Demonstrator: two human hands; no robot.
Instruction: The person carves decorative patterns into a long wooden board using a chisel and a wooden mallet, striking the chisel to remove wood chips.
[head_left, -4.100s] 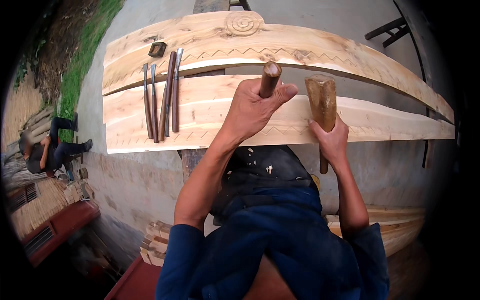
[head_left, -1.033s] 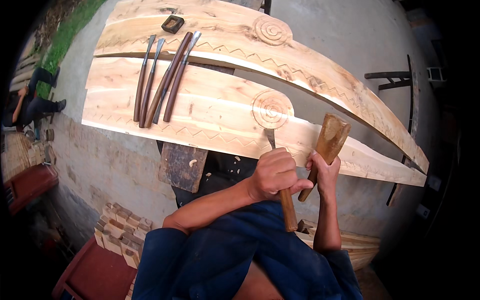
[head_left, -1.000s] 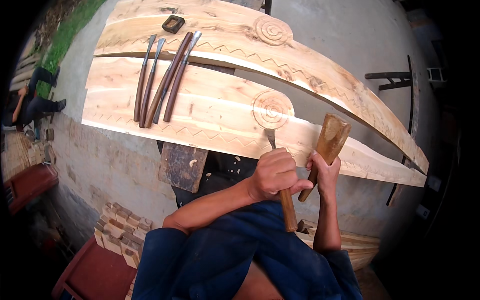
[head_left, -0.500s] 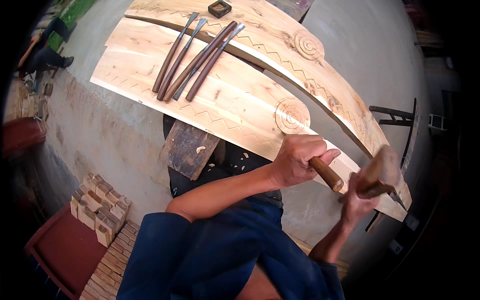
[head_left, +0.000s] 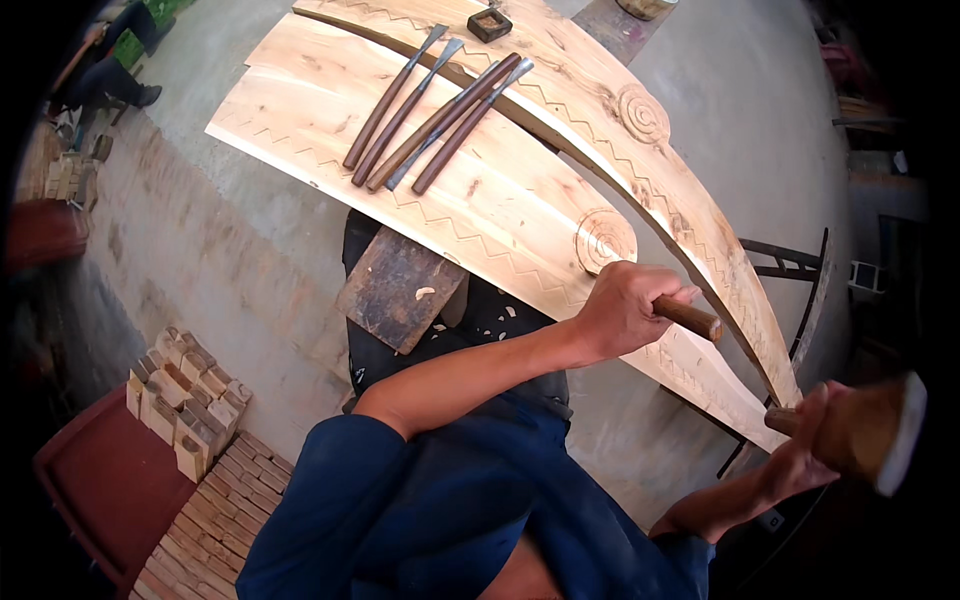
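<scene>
Left hand [head_left: 622,310] curled tight round wooden handle of chisel [head_left: 692,319], butt end bare; blade seemed set by lower rim of carved spiral [head_left: 602,236], though hand mostly hid it. Right hand [head_left: 797,458] wrapped round mallet [head_left: 862,432], blurred, well apart from chisel. Step looked like chiselling; strike called for steady handle, square mallet face. Under left hand, nearer board [head_left: 520,210]: pale, grainy, tapering, zigzag-scored. Lying over it, at least 4 spare chisels [head_left: 472,129], dark rounded handles, grey metal ends. Beyond, 2nd board [head_left: 590,95], curved, likewise carved.
</scene>
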